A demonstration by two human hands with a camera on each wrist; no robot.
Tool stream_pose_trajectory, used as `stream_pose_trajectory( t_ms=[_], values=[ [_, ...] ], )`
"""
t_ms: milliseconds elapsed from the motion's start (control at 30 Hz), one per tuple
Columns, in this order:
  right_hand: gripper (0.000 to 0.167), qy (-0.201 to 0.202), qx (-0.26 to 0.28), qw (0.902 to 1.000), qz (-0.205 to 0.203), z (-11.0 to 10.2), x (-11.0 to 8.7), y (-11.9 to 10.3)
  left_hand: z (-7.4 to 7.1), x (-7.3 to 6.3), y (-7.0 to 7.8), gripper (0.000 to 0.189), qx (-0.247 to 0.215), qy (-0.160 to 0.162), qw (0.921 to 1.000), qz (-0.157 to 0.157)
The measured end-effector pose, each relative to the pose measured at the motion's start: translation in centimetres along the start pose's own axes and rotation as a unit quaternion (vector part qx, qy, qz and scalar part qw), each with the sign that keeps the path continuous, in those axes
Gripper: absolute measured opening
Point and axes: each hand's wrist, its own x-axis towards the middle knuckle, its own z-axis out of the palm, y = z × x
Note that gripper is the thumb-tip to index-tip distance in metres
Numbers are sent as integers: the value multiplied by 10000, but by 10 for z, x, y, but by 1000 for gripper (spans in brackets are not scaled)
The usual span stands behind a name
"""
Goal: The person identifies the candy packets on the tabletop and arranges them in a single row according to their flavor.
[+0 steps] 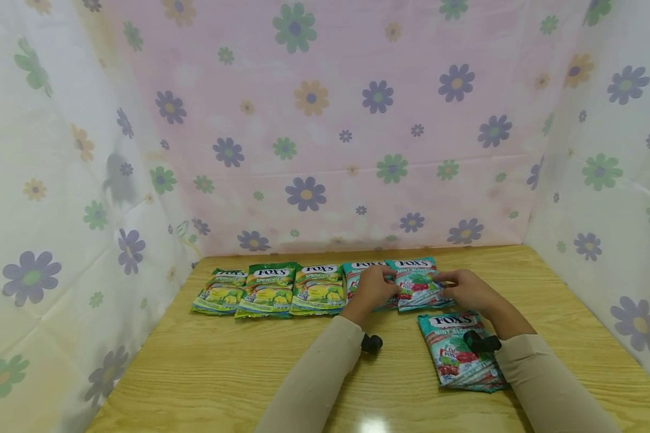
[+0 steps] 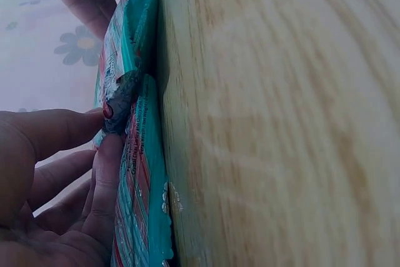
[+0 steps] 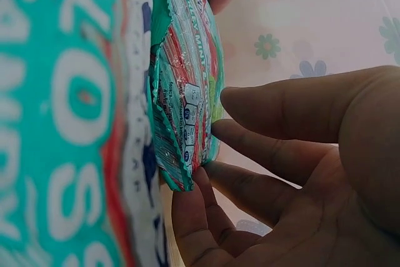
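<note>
A teal bag of Fox's Mint Blossom candy [image 1: 414, 285] lies at the right end of a row on the wooden table. My left hand [image 1: 375, 290] pinches its left edge between thumb and forefinger, as the left wrist view shows on the crimped bag edge [image 2: 119, 101]. At the opposite edge, my right hand [image 1: 473, 296] holds the bag with the thumb on its face and fingers curled at its side. Another teal Mint Blossom bag [image 1: 352, 278] sits just left, partly hidden by my left hand and slightly overlapped.
Three green-yellow Fox's Spring Tea bags [image 1: 265, 291] continue the row leftward. More Mint Blossom bags [image 1: 455, 361], seemingly stacked, lie nearer me under my right wrist. Floral cloth [image 1: 346, 156] encloses the table [image 1: 211, 373] at the back and both sides.
</note>
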Motion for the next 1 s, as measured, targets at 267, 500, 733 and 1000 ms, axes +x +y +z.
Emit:
stream_pose_trajectory(
  t_ms=[267,500,733,1000],
  values=[
    [49,-23,38,10000,-45,-1,0,0,-1,1,0,36,103,30,9999,125],
    [48,3,143,9999,71,-3,-2,0,-3,-2,-2,37,-5,-77,9998,174],
    [49,58,43,10000,-16,-5,-5,-3,-3,-4,-3,40,205,-154,9992,322],
    [48,90,-276,9994,-179,-8,-5,-5,-8,-10,0,40,264,-202,9991,277]
  ],
)
